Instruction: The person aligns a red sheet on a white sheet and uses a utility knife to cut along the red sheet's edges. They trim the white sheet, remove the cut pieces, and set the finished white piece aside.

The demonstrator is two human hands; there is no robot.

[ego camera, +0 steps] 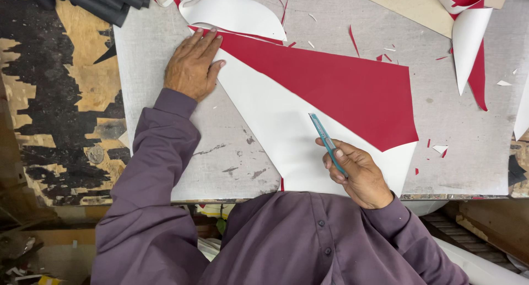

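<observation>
The left hand lies flat, fingers extended, grip open, pressing the upper corner of the red sheet where it meets the white sheet. The right hand has its grip closed around a teal knife, blade tip pointing up-left and resting on the white sheet just below the red edge. Both sheets lie on the grey surface, the white one reaching its near edge. A curved white offcut sits just above the left hand. A red-and-white curled strip lies at upper right, well apart. Small red scraps are scattered above the red sheet. Black rolled material occupies the upper-left corner.
</observation>
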